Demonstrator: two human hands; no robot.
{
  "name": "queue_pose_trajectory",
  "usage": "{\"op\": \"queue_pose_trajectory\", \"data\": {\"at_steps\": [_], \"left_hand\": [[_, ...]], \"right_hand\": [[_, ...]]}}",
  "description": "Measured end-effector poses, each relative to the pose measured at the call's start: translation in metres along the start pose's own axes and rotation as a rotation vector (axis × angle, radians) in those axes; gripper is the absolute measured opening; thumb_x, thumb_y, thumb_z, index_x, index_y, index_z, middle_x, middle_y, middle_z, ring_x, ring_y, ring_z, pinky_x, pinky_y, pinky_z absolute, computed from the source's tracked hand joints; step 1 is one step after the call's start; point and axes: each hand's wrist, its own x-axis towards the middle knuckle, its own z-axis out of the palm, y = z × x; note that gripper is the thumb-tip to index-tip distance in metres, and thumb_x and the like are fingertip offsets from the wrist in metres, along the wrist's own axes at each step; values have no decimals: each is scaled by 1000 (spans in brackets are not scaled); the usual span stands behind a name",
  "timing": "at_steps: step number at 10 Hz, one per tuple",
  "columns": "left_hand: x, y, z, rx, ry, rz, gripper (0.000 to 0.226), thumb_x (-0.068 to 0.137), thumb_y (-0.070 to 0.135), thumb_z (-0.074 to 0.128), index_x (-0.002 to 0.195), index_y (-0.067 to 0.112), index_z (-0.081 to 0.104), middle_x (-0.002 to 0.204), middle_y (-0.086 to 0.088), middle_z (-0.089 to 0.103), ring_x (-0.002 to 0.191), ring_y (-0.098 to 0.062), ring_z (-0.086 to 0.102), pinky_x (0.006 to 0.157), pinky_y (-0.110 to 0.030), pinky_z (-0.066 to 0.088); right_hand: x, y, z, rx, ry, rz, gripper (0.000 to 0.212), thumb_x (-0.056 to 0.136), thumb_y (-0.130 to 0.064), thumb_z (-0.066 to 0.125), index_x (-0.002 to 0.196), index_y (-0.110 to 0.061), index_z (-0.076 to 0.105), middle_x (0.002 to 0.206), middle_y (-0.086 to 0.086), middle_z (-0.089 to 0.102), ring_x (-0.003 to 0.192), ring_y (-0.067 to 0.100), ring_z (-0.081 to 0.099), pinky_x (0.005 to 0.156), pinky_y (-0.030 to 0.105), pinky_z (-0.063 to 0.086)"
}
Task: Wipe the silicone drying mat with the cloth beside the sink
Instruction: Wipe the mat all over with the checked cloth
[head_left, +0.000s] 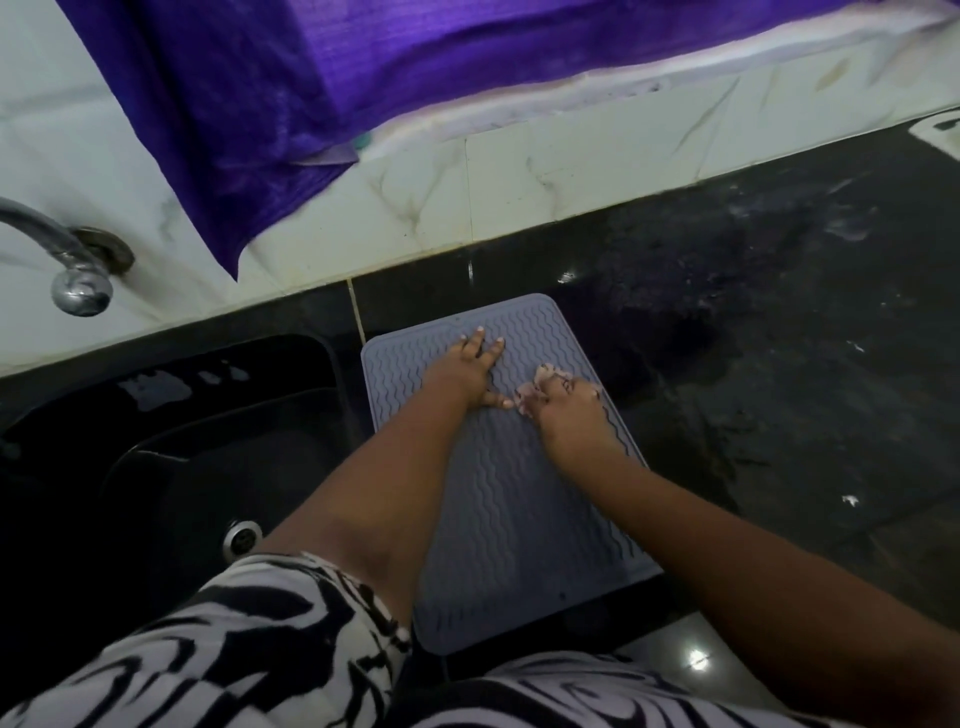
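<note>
A grey silicone drying mat (498, 499) with wavy ridges lies flat on the dark countertop, just right of the sink. My left hand (467, 371) rests palm down on the mat's far half, fingers spread, holding nothing. My right hand (569, 415) is beside it on the mat's right side, closed around a small pale pinkish cloth (537, 387) that bunches out past the fingers and touches the mat. Both forearms cross over the mat's near half.
A black sink (156, 467) with a metal drain (241, 538) lies to the left, a chrome tap (72, 270) above it. The dark wet countertop (779, 338) stretches right. A purple curtain (291, 93) hangs over the white tiled wall.
</note>
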Motion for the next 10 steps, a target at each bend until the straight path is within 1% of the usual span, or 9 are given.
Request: {"op": "queue_pose_trajectory", "data": {"at_steps": [1, 3, 4, 5, 6, 7, 8, 9, 10], "left_hand": [[2, 0, -5, -17, -51, -9, 110, 77, 67, 61, 150, 35, -15, 159, 2, -25, 148, -25, -14, 117, -59, 13], [-8, 7, -7, -29, -58, -23, 105, 82, 61, 59, 150, 32, -16, 158, 1, -25, 148, -25, -16, 117, -60, 11], [-21, 18, -6, 4, -14, -44, 92, 90, 55, 53, 153, 27, -9, 159, -4, -22, 148, -27, -12, 120, -52, 6], [-38, 32, 12, -132, 152, -2, 64, 98, 39, 47, 153, 26, 18, 163, -7, -5, 149, -29, 4, 119, -44, 11], [-52, 44, 38, -194, 173, -15, 57, 101, 39, 35, 153, 25, 15, 163, -6, -2, 149, -27, 5, 119, -42, 8], [-52, 46, 51, -109, 82, -72, 62, 102, 47, 22, 152, 29, -10, 160, 0, -21, 148, -22, -13, 118, -45, -2], [-49, 46, 50, -121, 64, -82, 60, 102, 46, 17, 151, 30, -14, 159, 1, -24, 148, -21, -16, 118, -44, -5], [-54, 48, 50, -134, 75, -82, 59, 102, 46, 17, 152, 30, -12, 159, 2, -23, 148, -20, -15, 118, -43, -5], [-61, 51, 49, -126, 93, -91, 59, 103, 45, 17, 152, 30, -11, 160, 2, -21, 148, -19, -14, 118, -43, -4]], "right_hand": [[-53, 10, 25, 97, 48, -14, 51, 98, -27, 43, 147, -29, 31, 161, 4, 13, 141, 38, 21, 116, 48, 26], [-147, 31, 29, 145, 40, -83, 38, 80, -31, 73, 118, -28, 70, 136, 11, 59, 111, 38, 61, 98, 42, 51], [-122, 34, -2, 248, -58, -108, 25, 91, -29, 56, 108, -19, 72, 114, 11, 69, 104, 29, 63, 91, 32, 50], [-67, 26, -19, 387, 60, -97, 31, 96, -22, 45, 117, -18, 67, 119, 11, 63, 113, 30, 56, 96, 37, 45], [-30, 8, -11, 318, 42, -5, 39, 97, -24, 43, 136, -22, 52, 143, 13, 44, 131, 33, 38, 110, 41, 34], [-34, 2, 12, 89, -1, 4, 50, 98, -27, 43, 147, -24, 32, 160, 10, 16, 141, 39, 21, 117, 51, 20], [-67, 15, 27, 201, 28, -64, 48, 100, -25, 40, 147, -26, 33, 159, 9, 18, 141, 37, 22, 116, 50, 24], [-112, 31, 40, 425, -29, 59, 44, 99, -36, 41, 143, -35, 38, 152, 10, 24, 136, 32, 31, 113, 43, 32], [-164, 32, 39, 369, -53, -43, 46, 94, -15, 46, 136, -34, 49, 151, 3, 31, 139, 31, 28, 112, 44, 30]]}}
